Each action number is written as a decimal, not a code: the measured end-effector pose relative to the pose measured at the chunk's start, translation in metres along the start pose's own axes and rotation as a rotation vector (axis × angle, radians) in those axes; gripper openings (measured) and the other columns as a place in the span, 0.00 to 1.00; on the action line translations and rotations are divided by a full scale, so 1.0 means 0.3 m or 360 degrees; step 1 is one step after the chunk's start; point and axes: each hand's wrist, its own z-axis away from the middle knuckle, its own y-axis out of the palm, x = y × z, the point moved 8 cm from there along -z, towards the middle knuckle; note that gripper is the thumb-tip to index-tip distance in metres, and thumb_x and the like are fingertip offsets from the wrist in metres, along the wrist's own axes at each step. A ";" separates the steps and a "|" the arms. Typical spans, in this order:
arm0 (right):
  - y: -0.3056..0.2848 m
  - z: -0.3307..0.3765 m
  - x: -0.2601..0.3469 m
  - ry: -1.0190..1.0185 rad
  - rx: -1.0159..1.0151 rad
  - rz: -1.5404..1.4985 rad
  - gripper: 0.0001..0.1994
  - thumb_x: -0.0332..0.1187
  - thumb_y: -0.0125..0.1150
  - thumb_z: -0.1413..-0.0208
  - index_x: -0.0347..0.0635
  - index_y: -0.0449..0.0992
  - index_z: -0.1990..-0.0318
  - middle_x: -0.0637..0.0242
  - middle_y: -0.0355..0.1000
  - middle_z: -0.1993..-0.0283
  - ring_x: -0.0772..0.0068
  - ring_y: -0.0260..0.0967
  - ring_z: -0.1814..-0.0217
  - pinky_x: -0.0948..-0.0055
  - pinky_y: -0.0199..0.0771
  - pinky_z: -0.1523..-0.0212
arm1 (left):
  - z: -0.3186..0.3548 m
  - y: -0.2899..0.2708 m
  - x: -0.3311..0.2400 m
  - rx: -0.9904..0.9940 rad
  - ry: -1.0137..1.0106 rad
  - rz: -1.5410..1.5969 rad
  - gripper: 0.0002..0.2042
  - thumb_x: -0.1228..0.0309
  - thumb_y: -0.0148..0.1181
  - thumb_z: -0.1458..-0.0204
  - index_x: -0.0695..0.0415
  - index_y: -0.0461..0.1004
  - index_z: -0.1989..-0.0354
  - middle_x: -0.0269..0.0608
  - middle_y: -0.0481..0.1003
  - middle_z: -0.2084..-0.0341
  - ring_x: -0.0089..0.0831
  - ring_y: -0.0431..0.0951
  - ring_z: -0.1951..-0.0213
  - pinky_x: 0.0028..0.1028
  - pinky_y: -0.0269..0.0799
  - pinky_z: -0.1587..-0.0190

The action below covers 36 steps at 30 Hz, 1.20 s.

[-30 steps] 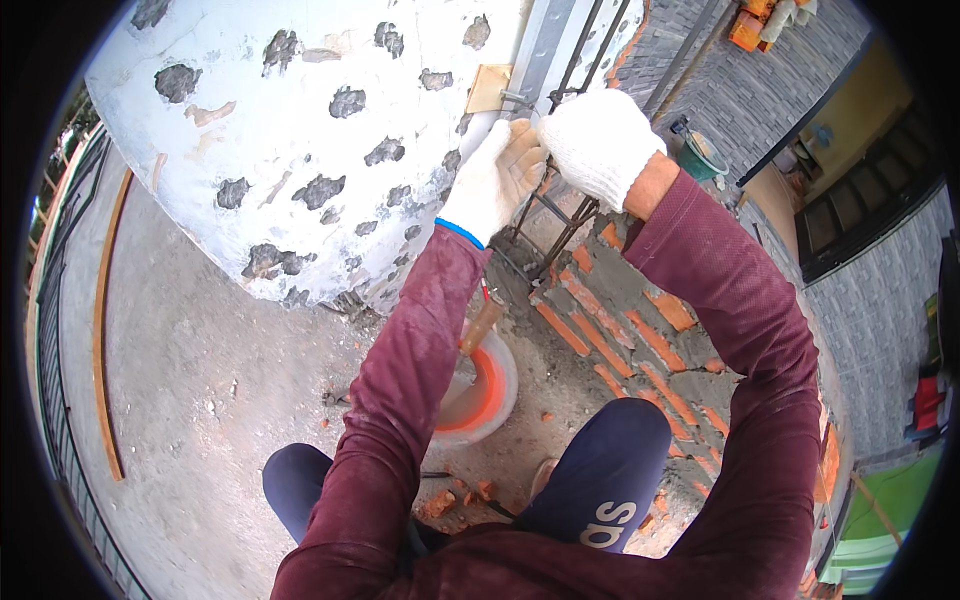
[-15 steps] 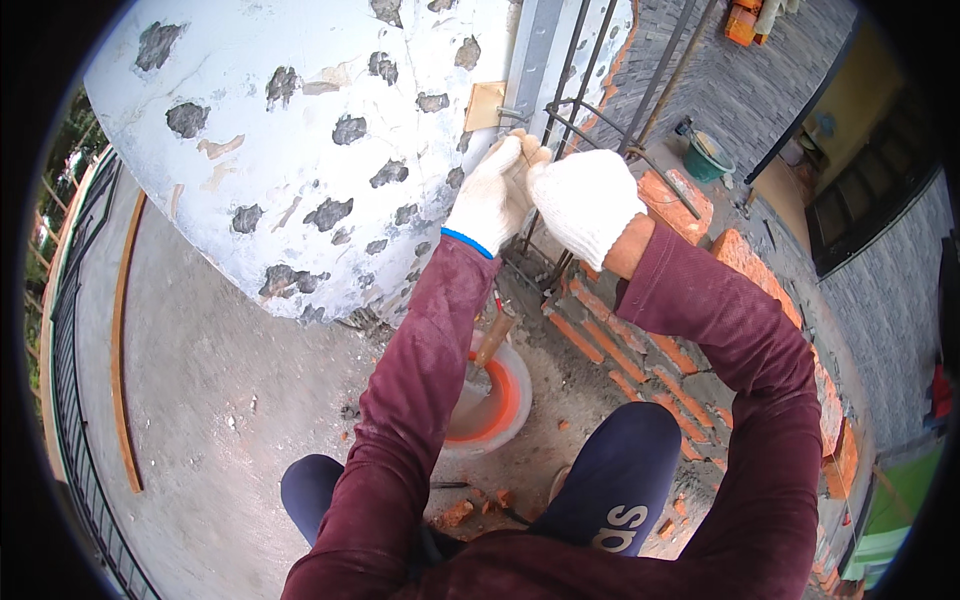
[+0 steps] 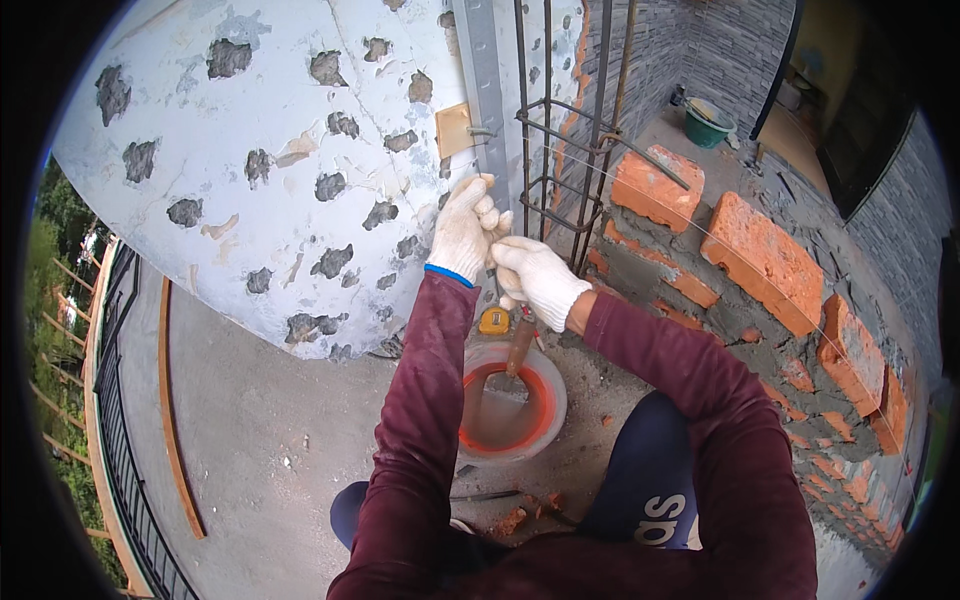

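Observation:
My left hand (image 3: 462, 232) and my right hand (image 3: 541, 279), both in white knitted gloves, meet in front of the chipped white wall (image 3: 290, 215). The fingers of each are curled and close together; anything thin between them is too small to make out. Just above them a small wooden block (image 3: 453, 132) with a nail sits against an upright metal bar (image 3: 482, 85). A thin string (image 3: 625, 180) runs from near the steel rebar cage (image 3: 547, 110) over the bricks. Below my hands lies a yellow tape measure (image 3: 494, 320).
A round tub (image 3: 552, 425), orange inside, holds greyish liquid and a trowel with a wooden handle (image 3: 520, 347). To the right runs a low brick wall (image 3: 765, 262) with mortar. A green basin (image 3: 706, 128) stands behind it. At left are a wooden strip (image 3: 172, 420) and a railing (image 3: 135, 390).
My hands have come down and away from the rebar, and the right hand has turned. The view has shifted, showing more of the brick wall, the tub and the tape measure.

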 end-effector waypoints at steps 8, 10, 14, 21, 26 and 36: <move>0.021 0.085 0.006 0.0122 0.0350 0.0544 0.16 0.44 0.53 0.30 0.44 0.74 0.67 0.74 0.60 0.84 0.74 0.54 0.88 0.71 0.57 0.86 | -0.018 -0.030 0.019 0.0128 -0.0140 0.0094 0.04 0.69 0.57 0.35 0.54 0.73 0.57 0.21 0.56 0.82 0.17 0.56 0.83 0.22 0.64 0.77; 0.079 0.151 0.195 -0.1198 -0.0190 0.2535 0.16 0.44 0.54 0.33 0.43 0.76 0.66 0.64 0.71 0.80 0.56 0.70 0.80 0.58 0.74 0.73 | -0.014 -0.026 -0.012 -0.0005 -0.0012 -0.0130 0.05 0.68 0.57 0.35 0.54 0.74 0.57 0.21 0.57 0.81 0.16 0.57 0.83 0.22 0.63 0.79; 0.063 0.166 0.428 -0.1679 -0.0686 0.2668 0.13 0.34 0.56 0.37 0.40 0.76 0.49 0.55 0.76 0.55 0.49 0.75 0.54 0.52 0.75 0.54 | 0.033 -0.034 -0.066 -0.0232 0.0159 -0.0544 0.09 0.65 0.57 0.36 0.53 0.76 0.52 0.23 0.61 0.78 0.16 0.59 0.82 0.22 0.64 0.79; -0.047 -0.196 0.574 -0.0827 -0.0744 0.2747 0.13 0.31 0.56 0.47 0.36 0.83 0.58 0.44 0.81 0.58 0.44 0.81 0.55 0.52 0.81 0.52 | 0.117 -0.100 -0.028 -0.0161 0.0213 -0.0773 0.15 0.62 0.53 0.34 0.57 0.76 0.46 0.25 0.65 0.77 0.15 0.61 0.80 0.22 0.69 0.77; -0.031 -0.184 0.589 -0.0987 -0.0977 0.2644 0.11 0.33 0.57 0.47 0.41 0.85 0.63 0.47 0.81 0.59 0.45 0.81 0.55 0.52 0.81 0.53 | 0.128 -0.175 -0.027 -0.0313 0.0350 -0.1003 0.16 0.60 0.54 0.33 0.58 0.78 0.47 0.28 0.71 0.75 0.19 0.67 0.77 0.23 0.68 0.71; -0.021 -0.119 0.522 -0.0770 -0.0794 0.2923 0.13 0.33 0.57 0.46 0.41 0.86 0.61 0.47 0.82 0.58 0.47 0.82 0.55 0.53 0.82 0.54 | 0.127 -0.070 -0.150 0.0026 0.0707 -0.2300 0.19 0.58 0.50 0.33 0.58 0.81 0.48 0.33 0.74 0.73 0.20 0.71 0.73 0.27 0.73 0.66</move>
